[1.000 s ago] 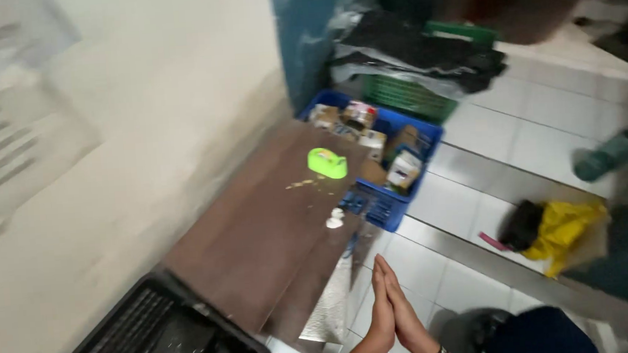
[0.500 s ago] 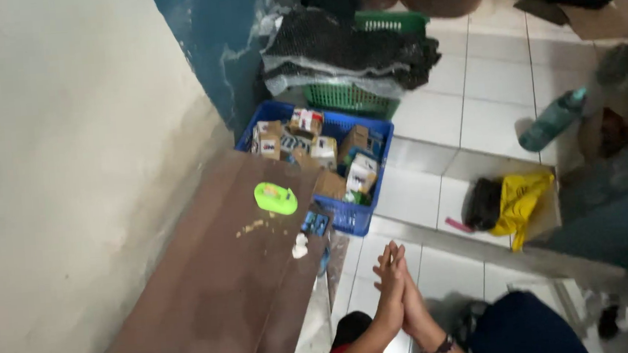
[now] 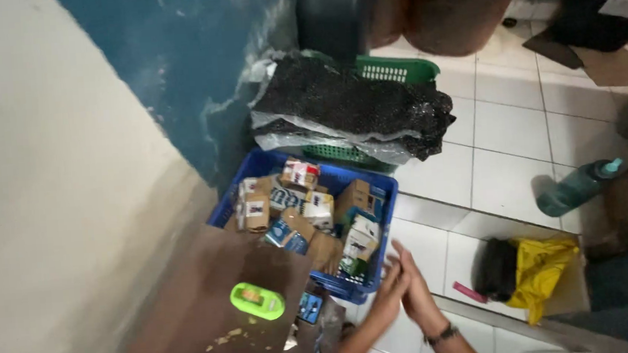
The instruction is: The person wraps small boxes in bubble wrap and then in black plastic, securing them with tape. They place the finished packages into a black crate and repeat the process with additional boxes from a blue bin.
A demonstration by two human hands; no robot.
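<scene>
1. Your left hand [image 3: 391, 285] and right hand [image 3: 418, 294] are pressed palm to palm at the near edge of the view, fingers [image 3: 400, 255] straight and pointing away from you toward the far side. Neither hand holds anything; a dark band sits on the right wrist.

2. The thing nearest your hands is the blue plastic crate [image 3: 385, 197] on the tiled floor [image 3: 504, 156], just to the left of and beyond your fingertips. It is packed with small cardboard boxes [image 3: 316, 206] lying at all angles, some tipped on edge.

3. Judging by their look, those boxes are light and fairly stiff but would crush if squeezed hard; take one across its two broad faces rather than by a flap. The crate itself looks rigid, and its rim is the sensible place to grip it.

4. To the left of your hands lies a brown worktop [image 3: 206, 317] carrying a bright green tape dispenser [image 3: 258, 300] and a scatter of crumbs. The dispenser is smooth plastic, likely light and a little slippery.

5. On the far side of the crate a dark speckled cloth [image 3: 353, 107], soft and floppy, is heaped over a green basket [image 3: 395, 67].

6. To the right, well apart from your hands, a teal bottle [image 3: 576, 187] lies on its side on the floor, and a yellow bag [image 3: 538, 271] sits nearer.
</scene>
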